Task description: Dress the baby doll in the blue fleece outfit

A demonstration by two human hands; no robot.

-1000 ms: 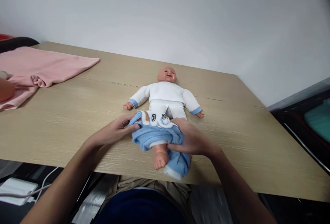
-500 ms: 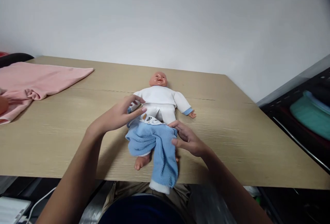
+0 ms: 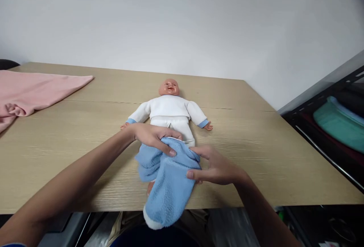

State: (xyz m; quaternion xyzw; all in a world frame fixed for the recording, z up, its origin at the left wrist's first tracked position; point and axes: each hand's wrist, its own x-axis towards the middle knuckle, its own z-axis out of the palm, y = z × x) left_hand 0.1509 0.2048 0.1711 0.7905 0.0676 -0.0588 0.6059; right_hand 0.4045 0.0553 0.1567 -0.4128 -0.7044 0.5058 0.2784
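A baby doll (image 3: 169, 109) in a white suit lies on its back in the middle of the wooden table (image 3: 85, 125), head away from me. Light blue fleece trousers (image 3: 167, 178) cover its legs and hang over the table's near edge. My left hand (image 3: 152, 137) grips the trousers' waistband at the doll's hip, fingers curled on the cloth. My right hand (image 3: 212, 165) pinches the right side of the same trousers between thumb and fingers. The doll's feet are mostly hidden under the fleece.
A pink cloth (image 3: 31, 91) lies spread at the table's far left. A white wall stands right behind the table. To the right, a dark rack (image 3: 327, 125) holds a teal bundle (image 3: 339, 123).
My left hand dropped from above the doll's belly onto the waistband. The trousers have slid toward me, their printed band now hidden, one leg hanging farther over the edge.
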